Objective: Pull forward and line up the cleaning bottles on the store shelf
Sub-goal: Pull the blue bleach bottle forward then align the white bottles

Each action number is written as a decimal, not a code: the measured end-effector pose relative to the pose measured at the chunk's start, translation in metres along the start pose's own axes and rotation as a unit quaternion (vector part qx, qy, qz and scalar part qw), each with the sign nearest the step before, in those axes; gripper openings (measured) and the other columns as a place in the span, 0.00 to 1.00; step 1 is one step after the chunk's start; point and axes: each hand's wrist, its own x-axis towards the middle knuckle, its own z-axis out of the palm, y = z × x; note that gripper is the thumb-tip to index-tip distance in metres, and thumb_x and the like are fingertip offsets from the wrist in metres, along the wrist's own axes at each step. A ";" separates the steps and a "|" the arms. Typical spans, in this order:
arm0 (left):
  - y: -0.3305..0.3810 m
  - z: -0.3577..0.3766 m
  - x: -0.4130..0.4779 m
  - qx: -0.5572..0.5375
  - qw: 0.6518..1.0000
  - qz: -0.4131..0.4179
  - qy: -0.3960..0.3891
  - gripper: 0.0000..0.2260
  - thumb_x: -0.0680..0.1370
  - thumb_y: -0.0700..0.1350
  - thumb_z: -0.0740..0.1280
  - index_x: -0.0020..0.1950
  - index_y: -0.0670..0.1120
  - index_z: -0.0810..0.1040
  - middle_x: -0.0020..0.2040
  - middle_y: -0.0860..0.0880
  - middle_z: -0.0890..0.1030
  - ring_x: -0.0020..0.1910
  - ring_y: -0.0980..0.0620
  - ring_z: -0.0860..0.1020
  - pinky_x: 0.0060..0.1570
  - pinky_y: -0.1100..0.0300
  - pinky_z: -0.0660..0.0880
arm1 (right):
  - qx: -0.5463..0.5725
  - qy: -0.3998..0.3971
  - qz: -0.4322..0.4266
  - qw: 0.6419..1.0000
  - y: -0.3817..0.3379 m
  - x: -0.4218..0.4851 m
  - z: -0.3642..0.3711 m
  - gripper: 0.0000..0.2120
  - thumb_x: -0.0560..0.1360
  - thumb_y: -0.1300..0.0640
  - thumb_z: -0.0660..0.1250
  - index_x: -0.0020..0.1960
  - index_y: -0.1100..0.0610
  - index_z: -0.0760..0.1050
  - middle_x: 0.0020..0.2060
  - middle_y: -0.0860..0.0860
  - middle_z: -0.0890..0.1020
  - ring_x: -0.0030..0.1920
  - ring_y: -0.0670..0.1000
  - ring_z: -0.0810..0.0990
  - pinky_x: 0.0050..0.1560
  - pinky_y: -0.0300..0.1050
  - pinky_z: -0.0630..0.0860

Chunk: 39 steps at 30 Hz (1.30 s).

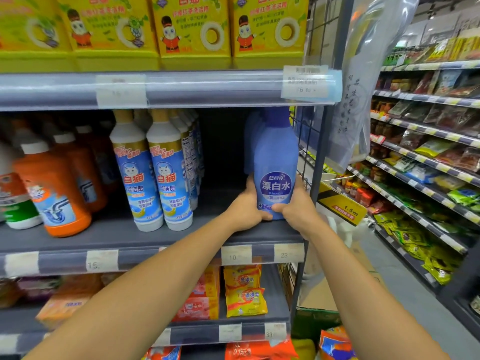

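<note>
A blue bleach bottle (275,162) stands upright near the front right of the middle shelf (130,235). My left hand (246,206) grips its lower left side and my right hand (296,203) grips its lower right side. Directly behind it stands another blue bottle (250,141), partly hidden. To the left, two white-and-blue cleaner bottles (155,175) stand side by side at the front, with more lined up behind them. Orange drain-cleaner bottles (55,188) fill the shelf's left end.
A dark gap separates the white-and-blue bottles from the blue ones. Yellow cartons (192,29) fill the shelf above. Soap packets (244,289) lie on the shelf below. A wire side panel (306,141) closes the shelf's right end; an aisle of snack shelves (428,157) runs right.
</note>
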 end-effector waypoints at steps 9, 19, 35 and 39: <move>0.001 -0.016 -0.060 -0.007 0.995 -0.025 0.097 0.41 0.68 0.51 0.75 0.75 0.53 0.56 0.73 0.48 0.67 0.66 0.54 0.70 0.61 0.60 0.71 | -0.079 0.134 0.052 0.986 -0.036 -0.050 0.023 0.28 0.68 0.60 0.73 0.65 0.57 0.67 0.57 0.53 0.76 0.50 0.50 0.74 0.41 0.33 0.68; -0.049 -0.117 -0.152 0.038 0.910 -0.031 0.413 0.16 0.70 0.43 0.74 0.52 0.51 0.71 0.46 0.53 0.74 0.43 0.60 0.73 0.43 0.67 0.70 | -0.048 -0.084 -0.087 0.992 -0.077 -0.064 0.102 0.28 0.71 0.52 0.71 0.68 0.52 0.67 0.65 0.49 0.72 0.60 0.47 0.74 0.58 0.43 0.73; -0.109 -0.172 -0.107 -0.262 0.950 -0.091 0.142 0.36 0.62 0.21 0.69 0.64 0.48 0.69 0.54 0.46 0.81 0.53 0.50 0.80 0.48 0.56 0.79 | 0.136 -0.192 0.028 0.971 -0.098 -0.036 0.177 0.39 0.66 0.70 0.73 0.71 0.51 0.60 0.58 0.51 0.78 0.58 0.50 0.79 0.58 0.48 0.78; -0.113 -0.172 -0.109 -0.273 0.949 -0.089 0.134 0.38 0.60 0.21 0.69 0.65 0.48 0.69 0.55 0.45 0.81 0.55 0.47 0.80 0.51 0.52 0.78 | 0.140 -0.203 0.018 0.969 -0.097 -0.037 0.177 0.39 0.66 0.69 0.72 0.71 0.51 0.60 0.60 0.51 0.77 0.59 0.47 0.78 0.53 0.39 0.78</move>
